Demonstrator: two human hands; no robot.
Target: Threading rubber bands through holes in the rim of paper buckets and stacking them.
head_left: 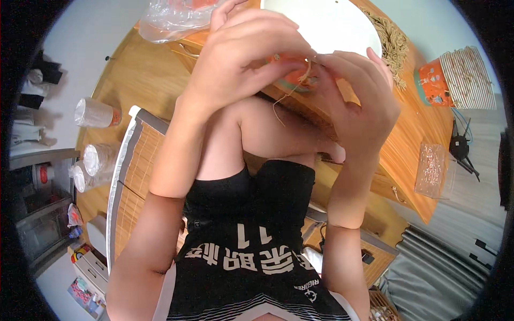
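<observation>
My left hand (246,59) and my right hand (364,96) are raised close together over my crossed bare legs. Both are closed in a pinch, thumb to fingers, on a thin tan piece of twine (306,79). The twine is knotted or bunched just below the fingertips, and a loose end curls down to the left. Partly hidden behind my hands is an orange and green patterned thing (289,84). Beyond the fingers lies a white round surface (326,24), likely a tray or basin, at the wooden table's edge.
On the wooden table (423,120) are a heap of tan twine (393,45), a tilted stack of orange patterned paper tubs (455,80), a clear plastic box (430,171) and a black cabled device (460,147). A clear plastic bag (171,21) sits far left. Wrapped tub stacks (96,113) stand on the floor.
</observation>
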